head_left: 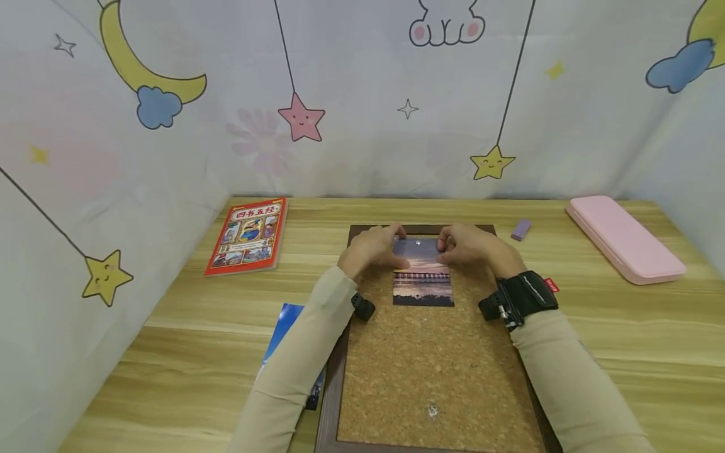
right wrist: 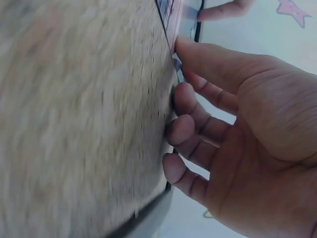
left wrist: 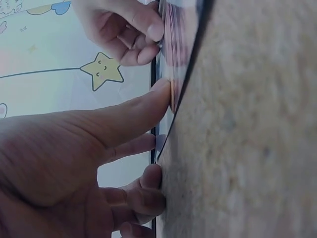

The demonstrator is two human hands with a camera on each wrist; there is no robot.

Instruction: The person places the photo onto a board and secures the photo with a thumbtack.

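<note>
A cork board (head_left: 430, 358) in a dark frame lies flat on the wooden desk (head_left: 623, 327). A sunset photo (head_left: 423, 283) lies on its upper middle, with a small shiny dot near its top edge. My left hand (head_left: 374, 248) is at the photo's top left corner. In the left wrist view its thumb (left wrist: 163, 94) presses flat on the photo's edge (left wrist: 178, 29), and the other fingers rest loosely curled against the cork (left wrist: 247, 124). My right hand (head_left: 467, 245) is at the top right corner. Its thumb (right wrist: 185, 47) presses the photo and its knuckles lean on the cork (right wrist: 74, 124).
A red comic book (head_left: 249, 236) lies at the back left. A pink case (head_left: 623, 238) and a small purple eraser (head_left: 521, 229) are at the back right. A blue card (head_left: 286, 327) shows under my left forearm. Printed curtains close in the desk on three sides.
</note>
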